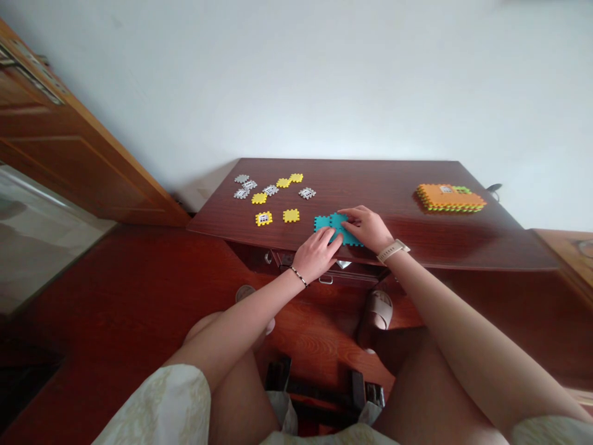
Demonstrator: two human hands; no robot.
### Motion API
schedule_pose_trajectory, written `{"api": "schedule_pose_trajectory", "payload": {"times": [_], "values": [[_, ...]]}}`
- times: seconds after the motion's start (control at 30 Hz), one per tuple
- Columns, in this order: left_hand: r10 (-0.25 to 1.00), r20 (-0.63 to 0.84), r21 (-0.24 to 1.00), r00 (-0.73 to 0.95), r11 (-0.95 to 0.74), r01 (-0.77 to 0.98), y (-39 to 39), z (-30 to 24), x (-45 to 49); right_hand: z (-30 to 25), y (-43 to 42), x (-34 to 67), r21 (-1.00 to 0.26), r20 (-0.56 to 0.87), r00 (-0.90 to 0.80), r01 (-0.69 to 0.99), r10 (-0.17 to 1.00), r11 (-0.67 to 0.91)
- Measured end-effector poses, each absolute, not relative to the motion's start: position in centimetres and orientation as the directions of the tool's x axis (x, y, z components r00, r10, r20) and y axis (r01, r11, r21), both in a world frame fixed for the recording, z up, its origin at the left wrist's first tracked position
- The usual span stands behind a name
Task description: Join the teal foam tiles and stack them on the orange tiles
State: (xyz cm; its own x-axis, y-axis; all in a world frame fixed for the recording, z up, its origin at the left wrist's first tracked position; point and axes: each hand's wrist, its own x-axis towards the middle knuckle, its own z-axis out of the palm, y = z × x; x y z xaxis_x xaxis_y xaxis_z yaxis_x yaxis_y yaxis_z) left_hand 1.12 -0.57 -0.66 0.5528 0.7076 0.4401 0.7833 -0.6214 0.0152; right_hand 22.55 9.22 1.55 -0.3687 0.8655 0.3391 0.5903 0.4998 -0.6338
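Observation:
Teal interlocking puzzle tiles (339, 219) lie joined as a flat patch near the front edge of the dark table. My left hand (317, 250) rests on their front left part, fingers bent and gripping the tiles. From the right, my right hand (368, 227) holds the same patch, with thumb and fingertips on its back and upper side. Both hands cover part of the tiles, so the seams under the fingers are hidden. A yellow tile (291, 216) lies to the left of the patch, and a yellow tile with a printed label (264, 219) is farther left.
Several grey tiles (307, 193) and yellow tiles (283, 183) are scattered at the table's back left. A stack of orange and green tiles (447, 198) stands at the right. The table (380, 179) meets a pale wall; drawers (325, 280) sit below its front edge.

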Motion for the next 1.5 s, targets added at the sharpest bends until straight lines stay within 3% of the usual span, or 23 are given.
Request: {"api": "schedule_pose_trajectory", "payload": {"times": [0.87, 1.5], "values": [[0.74, 0.409, 0.015, 0.534, -0.591, 0.807, -0.8, 0.0, 1.6, 0.5, 10.1, 22.8, -0.523, 0.323, -0.43, 0.661, 0.843, 0.538], [0.727, 0.374, -0.053, 0.576, -0.603, 0.796, -0.2, -0.2, 1.8, -0.4, 10.0, 22.5, -0.452, 0.377, -0.447, 0.676, 0.811, 0.582]]}}
